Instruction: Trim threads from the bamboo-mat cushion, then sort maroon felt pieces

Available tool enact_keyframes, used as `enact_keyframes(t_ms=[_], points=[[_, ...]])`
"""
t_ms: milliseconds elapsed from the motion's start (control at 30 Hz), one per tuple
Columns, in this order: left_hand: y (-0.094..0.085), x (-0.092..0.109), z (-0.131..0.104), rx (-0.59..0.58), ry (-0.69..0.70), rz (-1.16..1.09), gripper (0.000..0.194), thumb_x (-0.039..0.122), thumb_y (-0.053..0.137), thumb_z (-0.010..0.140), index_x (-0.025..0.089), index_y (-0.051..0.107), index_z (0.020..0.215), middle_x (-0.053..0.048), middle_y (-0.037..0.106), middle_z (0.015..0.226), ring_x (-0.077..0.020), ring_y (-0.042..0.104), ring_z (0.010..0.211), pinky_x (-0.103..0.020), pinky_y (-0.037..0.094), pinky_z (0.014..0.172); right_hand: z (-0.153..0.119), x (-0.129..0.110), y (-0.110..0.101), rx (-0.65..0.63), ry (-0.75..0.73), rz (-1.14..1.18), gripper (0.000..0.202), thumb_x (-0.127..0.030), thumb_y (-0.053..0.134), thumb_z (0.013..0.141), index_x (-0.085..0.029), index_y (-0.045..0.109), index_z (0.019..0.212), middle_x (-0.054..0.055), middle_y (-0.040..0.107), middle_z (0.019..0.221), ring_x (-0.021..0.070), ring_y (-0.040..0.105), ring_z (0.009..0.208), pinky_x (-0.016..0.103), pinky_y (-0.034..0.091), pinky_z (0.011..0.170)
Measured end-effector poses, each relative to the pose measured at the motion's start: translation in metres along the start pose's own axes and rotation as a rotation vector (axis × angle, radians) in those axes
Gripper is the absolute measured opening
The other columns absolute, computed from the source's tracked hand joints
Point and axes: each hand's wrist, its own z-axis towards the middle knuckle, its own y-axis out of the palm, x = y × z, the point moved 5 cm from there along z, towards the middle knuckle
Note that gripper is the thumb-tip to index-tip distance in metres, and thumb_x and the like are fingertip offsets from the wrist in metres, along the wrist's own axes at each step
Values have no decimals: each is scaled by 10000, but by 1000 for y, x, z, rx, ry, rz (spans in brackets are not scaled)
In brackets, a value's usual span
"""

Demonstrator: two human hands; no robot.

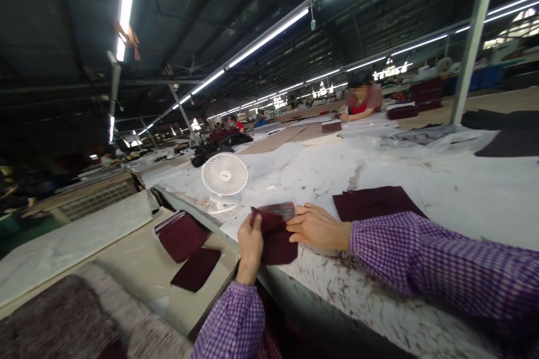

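Observation:
My left hand (251,240) pinches the edge of a maroon cloth piece (278,248) between thumb and fingers at the near edge of the white table. One corner of the cloth is lifted and folded over. Just behind it lies a mottled red-grey block (283,210) whose kind I cannot make out. My right hand (316,227) reaches in from the right, its fingers stretched out and apart, their tips at the cloth and the end of the block. Further right, a larger maroon cloth stack (374,202) lies flat, partly behind my right sleeve.
A white fan (225,176) stands behind my left hand. Cut maroon pieces (182,235) lie on a lower beige surface (138,258) at left. Across the white table (455,190) a co-worker (362,98) leans on it near a metal post (475,39) and plastic film (446,139).

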Motion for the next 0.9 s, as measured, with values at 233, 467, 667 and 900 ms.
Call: enact_keyframes(t_ms=[233,467,667,900], points=[[-130,-1,62,477,-156,83,378,257,392,879,70,523,1179,-144,647,1003,-231,640,884,-355,522,741,2,-1,5,-55,74,11,317,-374,505,896,-149,692,773,93,668,802,247,506,921,394,322,827],[-101,54,20,481,101,689,309,374,497,835,133,661,939,-168,685,843,-348,641,850,-425,470,733,4,3,-7,-41,201,442,296,-379,535,876,-146,711,828,92,690,960,223,581,930,361,387,857],[8,69,-73,-21,564,620,235,294,449,900,176,652,902,-76,689,803,-205,642,703,-272,424,613,-10,4,-1,-324,618,1457,737,-688,281,872,-78,503,1222,140,675,883,164,620,637,284,471,571],[23,67,-110,-537,517,325,241,394,527,871,206,661,804,-25,644,748,-176,588,731,-274,441,680,-40,28,-11,-262,556,904,684,-161,658,705,-83,406,1336,-7,581,736,123,539,639,233,419,579]])
